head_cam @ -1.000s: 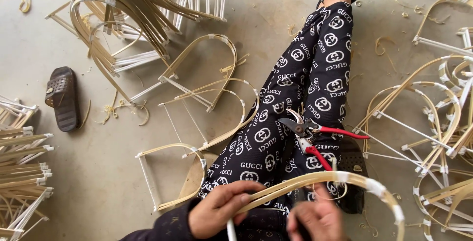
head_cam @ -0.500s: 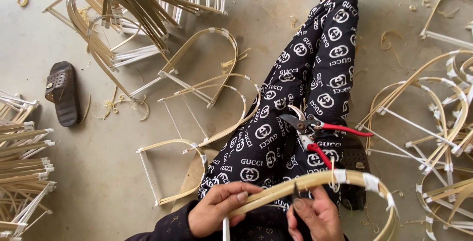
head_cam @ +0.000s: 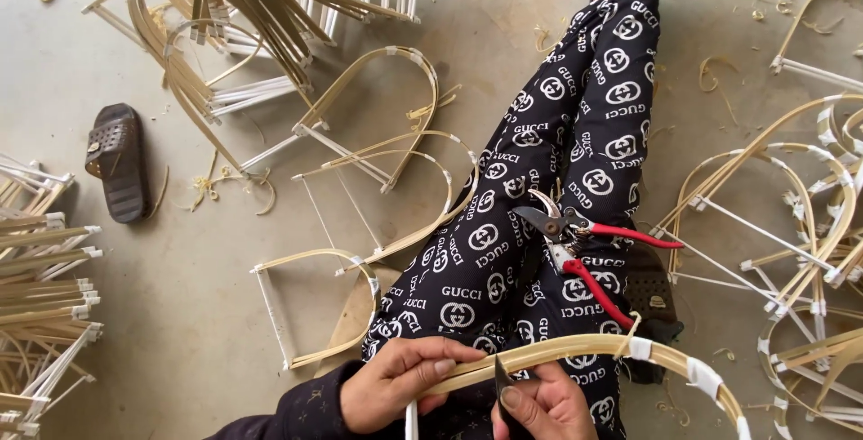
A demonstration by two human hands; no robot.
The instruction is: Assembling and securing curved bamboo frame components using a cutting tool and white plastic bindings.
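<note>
My left hand [head_cam: 400,384] grips a curved bamboo frame [head_cam: 620,351] low in the view, fingers laid along its arched strip. My right hand [head_cam: 538,407] pinches a small dark blade [head_cam: 499,379] whose tip touches the strip just right of the left fingertips. White tape wraps the frame at a few spots along its arc. Red-handled pruning shears [head_cam: 584,249] lie open on my lap, on black trousers with a white pattern [head_cam: 539,161].
A concrete floor [head_cam: 180,314] holds finished arched bamboo frames at centre [head_cam: 378,134] and right [head_cam: 791,224], a pile of them at the top [head_cam: 234,0], and bundled strips at left [head_cam: 40,296]. A dark sandal [head_cam: 117,161] lies at left, another under my leg [head_cam: 652,292].
The frame has shifted slightly right and up in my hands. My right hand now shows the small blade set against the strip. The shears have stayed on my lap.
</note>
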